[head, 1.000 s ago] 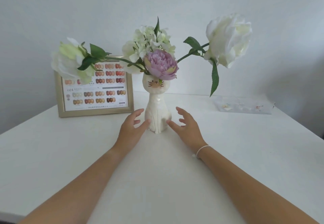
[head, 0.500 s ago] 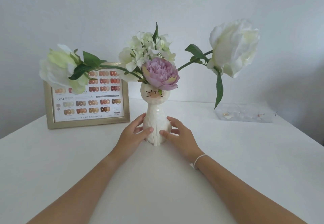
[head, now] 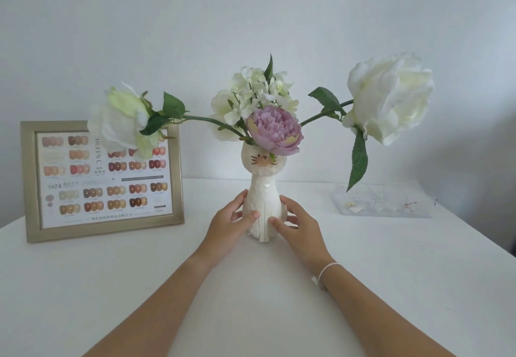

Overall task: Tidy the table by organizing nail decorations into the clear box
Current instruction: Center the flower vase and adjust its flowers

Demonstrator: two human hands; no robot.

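A clear box [head: 382, 203] with small nail decorations in its compartments lies at the back right of the white table [head: 83, 287]. In the middle stands a white cat-shaped vase [head: 264, 189] full of white and purple flowers. My left hand [head: 227, 224] grips the vase's base from the left. My right hand [head: 297, 226] grips it from the right, with the thumb on the front.
A gold-framed nail colour chart [head: 100, 180] leans upright at the back left. Long flower stems spread wide, one white bloom [head: 389, 97] hanging over the clear box and another white bloom [head: 120, 122] in front of the chart. A pale wall stands behind.
Both hands closed in from either side and took hold of the vase's base. The vase and flowers now appear closer and higher in view.
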